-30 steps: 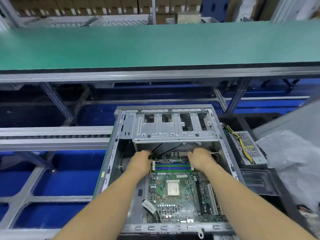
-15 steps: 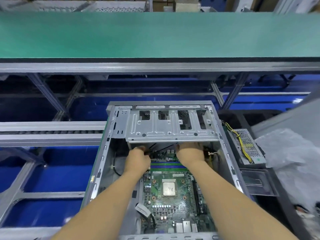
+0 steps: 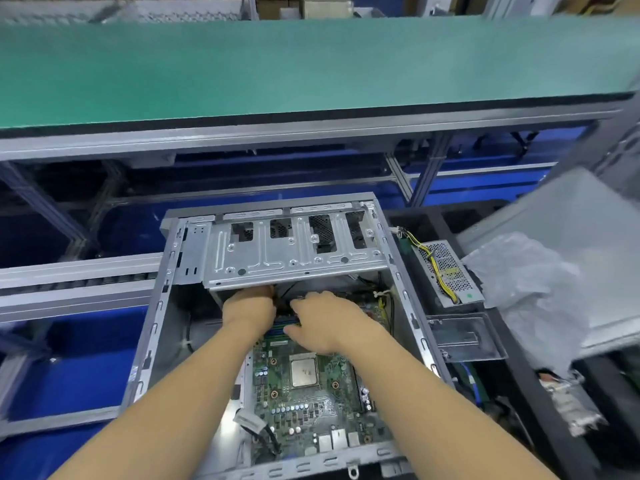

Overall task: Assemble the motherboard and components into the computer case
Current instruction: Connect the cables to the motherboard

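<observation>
Grey steel all round: the computer case [image 3: 152, 341] lies open in front of you, and the green motherboard [image 3: 304, 403] sits flat inside it, towards the near right of the case floor, its silver processor [image 3: 303, 372] facing up. Your left hand [image 3: 247, 311] is tucked under the near edge of the drive cage [image 3: 294, 258] at the case's far end, fingers curled out of sight, so I cannot tell whether it holds anything. Your right hand [image 3: 323, 322] is just beside it, fingers bent down onto the far edge of the motherboard by the memory slots [image 3: 277, 329]; what they press or pinch is hidden. Black cables [image 3: 284, 299] run between your two hands. Outside the case's right wall, a perforated power supply [image 3: 446, 271] with yellow wires lies beside crumpled clear plastic [image 3: 530, 282]. Beyond the case, the green worktop [image 3: 311, 71] spans the view.
</observation>
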Tool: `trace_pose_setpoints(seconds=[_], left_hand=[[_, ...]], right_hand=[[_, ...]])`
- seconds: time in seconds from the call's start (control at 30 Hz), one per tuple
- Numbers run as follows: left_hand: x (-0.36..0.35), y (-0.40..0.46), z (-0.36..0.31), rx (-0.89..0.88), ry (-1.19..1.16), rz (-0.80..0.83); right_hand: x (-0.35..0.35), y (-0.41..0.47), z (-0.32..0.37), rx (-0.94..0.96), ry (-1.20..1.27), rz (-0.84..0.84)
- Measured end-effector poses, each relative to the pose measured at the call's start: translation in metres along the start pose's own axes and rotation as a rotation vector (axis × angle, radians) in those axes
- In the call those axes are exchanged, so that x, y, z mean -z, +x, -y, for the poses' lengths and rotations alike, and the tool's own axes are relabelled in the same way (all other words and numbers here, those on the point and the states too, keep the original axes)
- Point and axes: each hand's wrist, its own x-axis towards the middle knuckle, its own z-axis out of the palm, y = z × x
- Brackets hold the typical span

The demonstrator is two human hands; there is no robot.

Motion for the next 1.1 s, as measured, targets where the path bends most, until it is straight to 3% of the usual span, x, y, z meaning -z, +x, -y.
trace_pose_setpoints(seconds=[0.13, 0.27, 0.4, 0.47, 0.53, 0.6, 0.63, 0.7, 0.8, 0.87, 0.93, 1.03, 1.1], left_hand=[[0.008, -0.003, -0.006, 0.073, 0.014, 0.097], [0.032, -0.021, -0.035, 0.046, 0.185, 0.142], [0.071, -0.054, -0.083, -0.153, 0.134, 0.24], [0.09, -0.083, -0.108, -0.268, 0.135, 0.233], [0.105, -0.116, -0.138, -0.347, 0.12, 0.003], [0.108, -0.144, -0.176, -0.486, -0.036, -0.25], [0.106, -0.151, -0.198, -0.562, -0.141, -0.292], [0.098, -0.153, -0.236, -0.685, -0.199, -0.218], [0.069, -0.151, -0.28, -0.757, 0.008, -0.092], [0.045, -0.152, -0.31, -0.786, 0.118, -0.003], [0.022, -0.158, -0.342, -0.77, 0.073, 0.123], [-0.01, -0.164, -0.378, -0.693, -0.106, 0.305], [-0.033, -0.167, -0.393, -0.65, -0.115, 0.321]], right_hand=[[0.032, -0.041, -0.005, 0.201, 0.414, -0.163], [0.051, -0.065, -0.039, 0.135, 0.922, -0.482], [0.033, -0.091, -0.092, -0.049, 1.003, -1.008], [0.013, -0.105, -0.122, -0.199, 0.976, -1.162], [-0.009, -0.117, -0.15, -0.336, 0.824, -1.161], [-0.034, -0.129, -0.178, -0.416, 0.64, -1.016], [-0.044, -0.135, -0.19, -0.435, 0.563, -0.918], [-0.061, -0.148, -0.209, -0.39, 0.429, -0.713], [-0.077, -0.167, -0.231, -0.322, 0.25, -0.514], [-0.084, -0.18, -0.251, -0.395, 0.167, -0.516], [-0.089, -0.194, -0.274, -0.543, 0.061, -0.575], [-0.104, -0.212, -0.301, -0.714, 0.17, -0.706], [-0.113, -0.22, -0.314, -0.818, 0.351, -0.769]])
